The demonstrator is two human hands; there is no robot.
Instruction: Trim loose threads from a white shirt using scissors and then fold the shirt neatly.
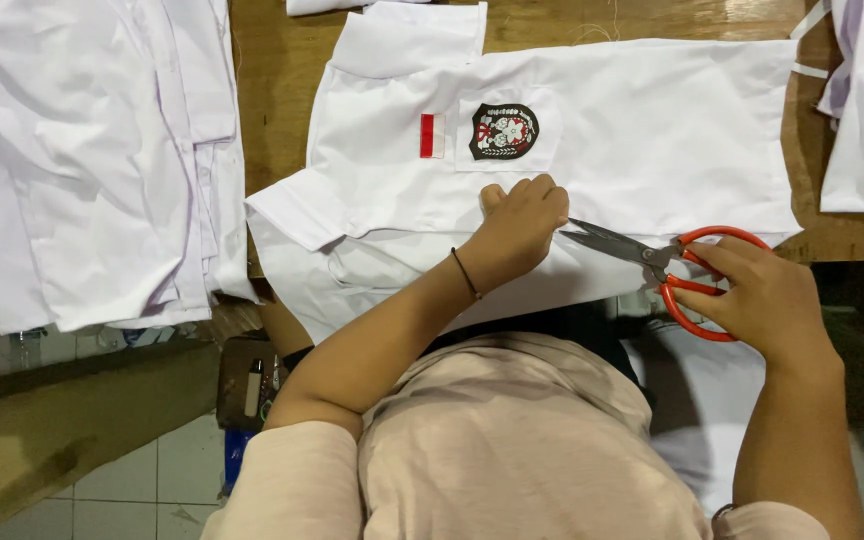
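Item, trimming in hand: I am gripping the orange-handled scissors (667,265) in my right hand (762,295), blades slightly parted just beside my left hand (517,230), which is pinching the white shirt (652,130) below its chest badge (503,131), so the next snip, I judge, needs steady aim.

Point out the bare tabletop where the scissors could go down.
Bare wooden table shows in a strip between the stack of white shirts and the spread white badged shirt, and along the top edge. Near the left hand and the right hand holding red-handled scissors, cloth covers everything.
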